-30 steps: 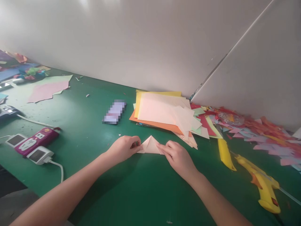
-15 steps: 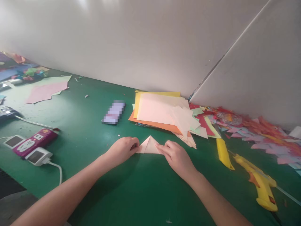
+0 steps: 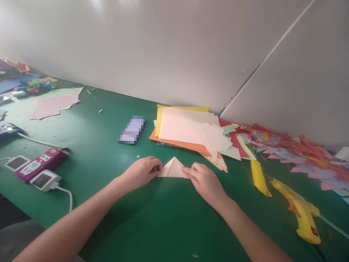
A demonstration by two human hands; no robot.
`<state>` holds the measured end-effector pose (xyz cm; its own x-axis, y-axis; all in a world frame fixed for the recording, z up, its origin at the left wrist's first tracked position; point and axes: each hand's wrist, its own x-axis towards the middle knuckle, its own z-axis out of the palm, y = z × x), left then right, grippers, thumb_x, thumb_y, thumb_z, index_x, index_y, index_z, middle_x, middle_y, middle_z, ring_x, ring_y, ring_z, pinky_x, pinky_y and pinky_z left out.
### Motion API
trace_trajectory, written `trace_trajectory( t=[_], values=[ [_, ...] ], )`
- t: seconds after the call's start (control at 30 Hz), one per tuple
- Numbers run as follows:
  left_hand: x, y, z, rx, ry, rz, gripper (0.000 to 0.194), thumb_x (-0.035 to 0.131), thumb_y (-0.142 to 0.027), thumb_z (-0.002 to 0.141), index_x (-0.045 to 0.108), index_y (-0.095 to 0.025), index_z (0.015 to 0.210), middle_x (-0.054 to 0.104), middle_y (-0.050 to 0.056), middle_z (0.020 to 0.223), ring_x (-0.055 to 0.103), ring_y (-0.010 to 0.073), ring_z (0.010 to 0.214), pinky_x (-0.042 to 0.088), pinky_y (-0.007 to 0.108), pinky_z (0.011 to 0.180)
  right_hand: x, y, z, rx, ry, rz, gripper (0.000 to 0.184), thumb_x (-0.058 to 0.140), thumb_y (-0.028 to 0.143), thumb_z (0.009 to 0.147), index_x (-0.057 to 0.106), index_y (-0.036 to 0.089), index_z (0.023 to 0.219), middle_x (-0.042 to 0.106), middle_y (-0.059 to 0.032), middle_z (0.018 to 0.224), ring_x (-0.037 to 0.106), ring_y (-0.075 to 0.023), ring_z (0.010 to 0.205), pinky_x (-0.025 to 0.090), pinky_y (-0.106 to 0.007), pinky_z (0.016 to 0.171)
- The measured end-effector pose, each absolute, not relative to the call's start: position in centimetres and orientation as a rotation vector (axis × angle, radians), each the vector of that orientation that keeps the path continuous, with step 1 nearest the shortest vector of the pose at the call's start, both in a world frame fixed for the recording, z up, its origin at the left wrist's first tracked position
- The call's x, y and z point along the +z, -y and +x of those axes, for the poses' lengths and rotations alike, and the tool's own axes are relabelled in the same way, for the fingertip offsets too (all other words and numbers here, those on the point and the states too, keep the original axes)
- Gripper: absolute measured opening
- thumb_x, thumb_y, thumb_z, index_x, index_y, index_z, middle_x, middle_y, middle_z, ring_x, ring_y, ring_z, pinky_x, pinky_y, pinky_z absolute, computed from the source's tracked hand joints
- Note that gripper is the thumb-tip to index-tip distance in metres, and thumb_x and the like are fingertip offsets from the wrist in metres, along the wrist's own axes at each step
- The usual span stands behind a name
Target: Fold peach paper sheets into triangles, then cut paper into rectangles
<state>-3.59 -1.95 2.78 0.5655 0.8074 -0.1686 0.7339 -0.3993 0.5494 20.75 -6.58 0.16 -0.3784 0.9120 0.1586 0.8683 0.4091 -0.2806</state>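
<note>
Your table (image 3: 163, 222) is a green, slightly glossy surface, speckled with small scraps and scuffs, with light glinting on its left side. It runs back at 12 o'clock to a pale grey wall (image 3: 122, 51), smooth and washed with light at the top left; a slanting seam (image 3: 267, 57) cuts across it at 1 o'clock, edged with a dark, chipped strip.

At the centre of your clock face lies the folded paper (image 3: 175, 171), pale pink and peaked, its tip pointing to 12. Your left hand (image 3: 144, 168) pinches its 9 o'clock corner between thumb and curled fingers. Your right hand (image 3: 205, 178) lays its fingertips on the 3 o'clock side; whether the thumb grips underneath, you cannot tell from here.

Just beyond, toward 12 to 1, sits a layered paper stack (image 3: 181, 125). A pixelated phone-like slab (image 3: 133, 129) lies at 10. A purple power strip (image 3: 54, 157) is at 9, and a pink sheet (image 3: 56, 104) farther off at 10. Colourful scraps (image 3: 302, 153) heap along the wall at 2 to 3, with a yellow-handled tool (image 3: 260, 178) at 3 and a yellow glue gun (image 3: 305, 216) at 4.
</note>
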Motion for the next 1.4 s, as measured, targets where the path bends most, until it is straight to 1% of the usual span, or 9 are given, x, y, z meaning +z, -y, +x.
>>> trace_trajectory(
  t=[0.2, 0.47, 0.63, 0.77, 0.83, 0.9, 1.03, 1.13, 1.4],
  values=[
    [3.0, 1.9, -4.0, 0.165, -1.146, 2.219, 0.017, 0.044, -0.012, 0.081, 0.057, -0.021, 0.085, 0.057, -0.001, 0.081, 0.051, 0.0118, 0.068, 0.038, 0.021, 0.059, 0.1, 6.6, 20.7, 0.222, 2.378, -1.537, 0.037, 0.033, 0.024, 0.096, 0.063, 0.025, 0.117, 0.049, -0.0036, 0.068, 0.047, -0.0158, 0.065, 0.035, -0.025, 0.052],
    [2.9, 1.3, -5.2, 0.129, -0.984, 2.162, 0.022, 0.043, -0.013, 0.082, 0.060, -0.023, 0.093, 0.059, 0.001, 0.097, 0.054, 0.0135, 0.079, 0.042, 0.022, 0.067, -0.2, 6.4, 21.0, 0.219, 2.392, -1.531, 0.035, 0.038, 0.021, 0.095, 0.061, 0.028, 0.120, 0.047, -0.0023, 0.068, 0.046, -0.0154, 0.065, 0.034, -0.025, 0.053],
    [2.7, 0.9, -4.9, 0.163, -0.982, 2.161, 0.022, 0.041, -0.019, 0.087, 0.062, -0.023, 0.092, 0.060, 0.001, 0.097, 0.056, 0.0141, 0.082, 0.042, 0.023, 0.069, -0.3, 6.5, 21.0, 0.237, 2.385, -1.531, 0.035, 0.039, 0.021, 0.095, 0.061, 0.028, 0.120, 0.047, -0.0019, 0.068, 0.046, -0.0157, 0.065, 0.035, -0.025, 0.053],
    [2.2, 1.2, -3.8, 0.292, -1.054, 2.191, 0.016, 0.049, -0.030, 0.086, 0.061, -0.023, 0.095, 0.058, 0.001, 0.094, 0.053, 0.0121, 0.070, 0.041, 0.023, 0.061, -0.2, 6.6, 21.0, 0.229, 2.389, -1.536, 0.035, 0.037, 0.023, 0.095, 0.062, 0.027, 0.119, 0.047, -0.0024, 0.068, 0.046, -0.0163, 0.066, 0.035, -0.026, 0.054],
    [1.9, 1.5, -3.4, 0.320, -1.071, 2.194, 0.024, 0.056, -0.038, 0.083, 0.058, -0.023, 0.102, 0.057, 0.001, 0.091, 0.051, 0.0111, 0.065, 0.040, 0.022, 0.058, -0.2, 6.5, 21.0, 0.225, 2.395, -1.535, 0.035, 0.036, 0.022, 0.095, 0.062, 0.027, 0.119, 0.048, -0.0028, 0.068, 0.047, -0.0164, 0.066, 0.035, -0.026, 0.054],
    [1.7, 1.6, -3.2, 0.331, -1.064, 2.219, 0.031, 0.060, -0.040, 0.081, 0.056, -0.023, 0.107, 0.055, 0.001, 0.091, 0.050, 0.0101, 0.062, 0.040, 0.021, 0.056, -0.2, 6.5, 21.0, 0.219, 2.401, -1.530, 0.036, 0.036, 0.021, 0.095, 0.063, 0.026, 0.119, 0.049, -0.0032, 0.069, 0.047, -0.0167, 0.067, 0.036, -0.026, 0.054],
    [1.7, 1.8, -3.3, 0.339, -0.981, 2.367, 0.023, 0.047, -0.032, 0.090, 0.058, -0.025, 0.109, 0.053, 0.002, 0.099, 0.045, 0.0064, 0.055, 0.039, 0.021, 0.057, -0.3, 6.4, 21.0, 0.203, 2.402, -1.518, 0.037, 0.034, 0.022, 0.096, 0.063, 0.026, 0.118, 0.049, -0.0036, 0.069, 0.048, -0.0166, 0.066, 0.037, -0.026, 0.054],
    [1.6, 1.9, -3.0, 0.328, -0.981, 2.468, 0.029, 0.038, -0.032, 0.094, 0.058, -0.025, 0.113, 0.053, 0.003, 0.099, 0.046, 0.0069, 0.056, 0.038, 0.021, 0.057, -0.2, 6.4, 21.0, 0.195, 2.398, -1.520, 0.037, 0.034, 0.023, 0.096, 0.064, 0.027, 0.116, 0.049, -0.0032, 0.068, 0.048, -0.0163, 0.065, 0.036, -0.025, 0.053],
    [0.8, 2.1, -1.8, 0.210, -1.190, 2.627, 0.029, 0.037, -0.022, 0.093, 0.059, -0.026, 0.111, 0.054, 0.004, 0.098, 0.054, 0.0111, 0.060, 0.037, 0.022, 0.053, 0.1, 6.5, 20.7, 0.168, 2.369, -1.526, 0.037, 0.033, 0.026, 0.096, 0.063, 0.027, 0.118, 0.048, -0.0030, 0.067, 0.047, -0.0153, 0.062, 0.034, -0.024, 0.050]
  ],
)
